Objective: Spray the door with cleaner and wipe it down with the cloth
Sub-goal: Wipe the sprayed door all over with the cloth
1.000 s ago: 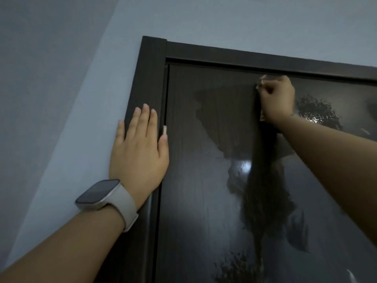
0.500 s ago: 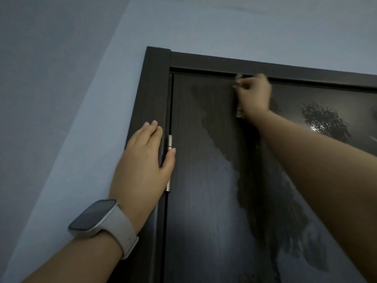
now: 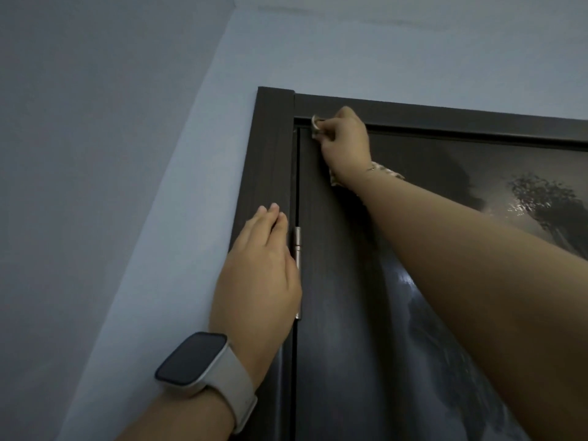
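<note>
Both hands were up at the dark door (image 3: 366, 313): the right hand (image 3: 345, 144), fingers curled round the cloth (image 3: 386, 171), had slid left since half a second earlier, from mid-panel to the door's top left corner, upper centre of the frame, right under the head of the door frame (image 3: 273, 160). Cloth showed at the fingertips and below the wrist. The left hand (image 3: 261, 275) stayed flat with straight fingers on the frame's upright, holding nothing, its thumb side just beside the metal hinge (image 3: 298, 246). A smartwatch (image 3: 197, 364) sat on that wrist, its screen dark, no writing readable. Wet, glossy patches lay on the panel at the right of the frame. Little panel remained left of the cloth before the frame edge; open panel stretched right and down. Pale wall (image 3: 127, 154) filled the left side.
</note>
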